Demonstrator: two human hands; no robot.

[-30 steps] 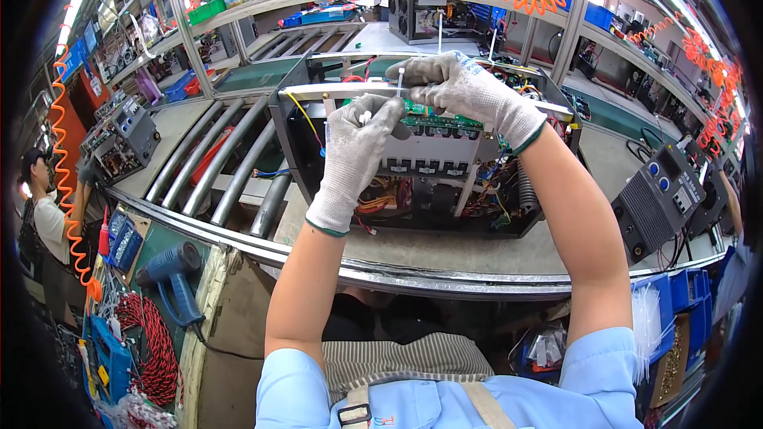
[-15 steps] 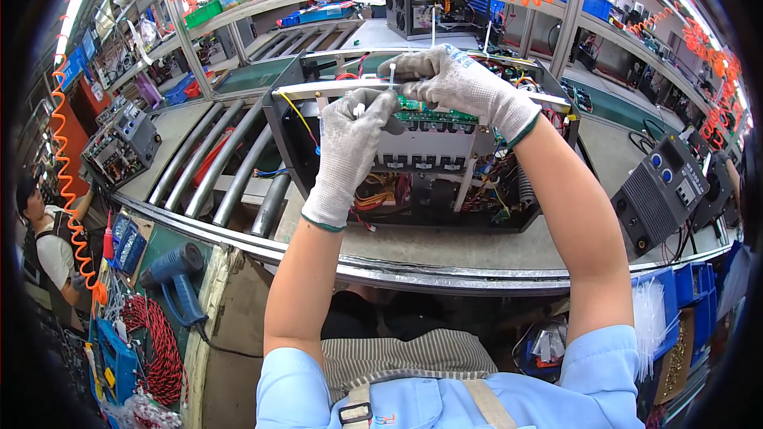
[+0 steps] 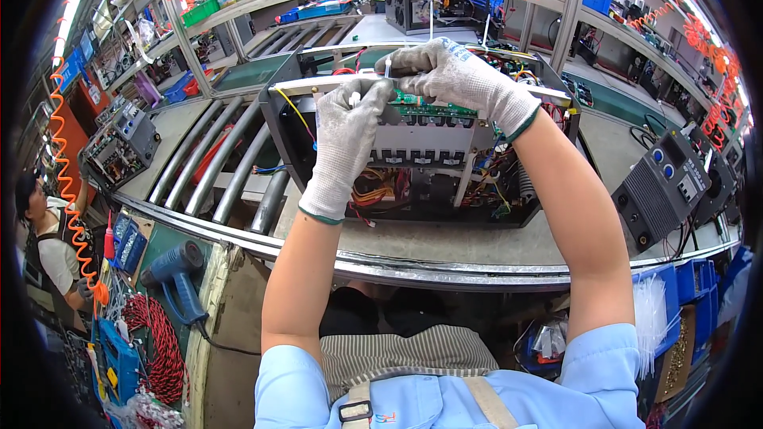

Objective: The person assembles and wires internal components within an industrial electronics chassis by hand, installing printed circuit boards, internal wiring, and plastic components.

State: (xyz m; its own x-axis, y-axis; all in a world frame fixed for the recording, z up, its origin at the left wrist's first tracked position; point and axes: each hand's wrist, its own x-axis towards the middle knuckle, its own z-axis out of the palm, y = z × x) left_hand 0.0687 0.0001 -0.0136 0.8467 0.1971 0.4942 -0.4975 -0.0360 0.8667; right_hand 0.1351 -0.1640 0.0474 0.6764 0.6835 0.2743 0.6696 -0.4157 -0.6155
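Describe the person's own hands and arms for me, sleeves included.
The left hand and right hand wear matching pale grey-white knit gloves, with darker grey on the fingers and green cuff edges. A blue marking shows on the back of the right glove. The forearms are uncovered; short light-blue sleeves end above the elbows.

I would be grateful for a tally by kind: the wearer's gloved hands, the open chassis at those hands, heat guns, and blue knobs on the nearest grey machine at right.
Gloved hands (left hand, right hand): 2
Open chassis: 1
Heat gun: 1
Blue knobs on the grey machine: 2
Total: 6
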